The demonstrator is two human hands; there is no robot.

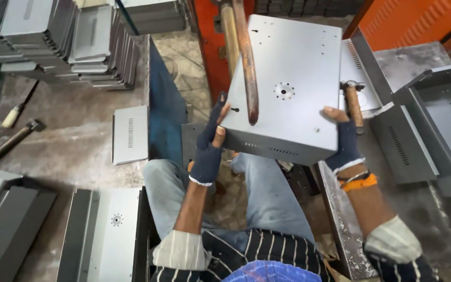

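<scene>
Head view: metal box (pixel 288 83) (grey) between hands' grip (pixel 212 138)

At the upper left of the frame, stacks of grey sheet-metal covers (pixel 63 39) rise beside my bench. Below them, on the stained concrete floor (pixel 69 130), lie a wooden-handled hammer (pixel 11 140) and what may be a second, pale-handled tool (pixel 19 107); it is too small to tell. A flat grey slotted panel (pixel 130 134) lies near the blue bench edge. At the lower left rests a grey perforated metal plate (pixel 111 230). At the right edge sits an open grey metal tray (pixel 444 120), with orange machine housing (pixel 413 18) above it.
</scene>
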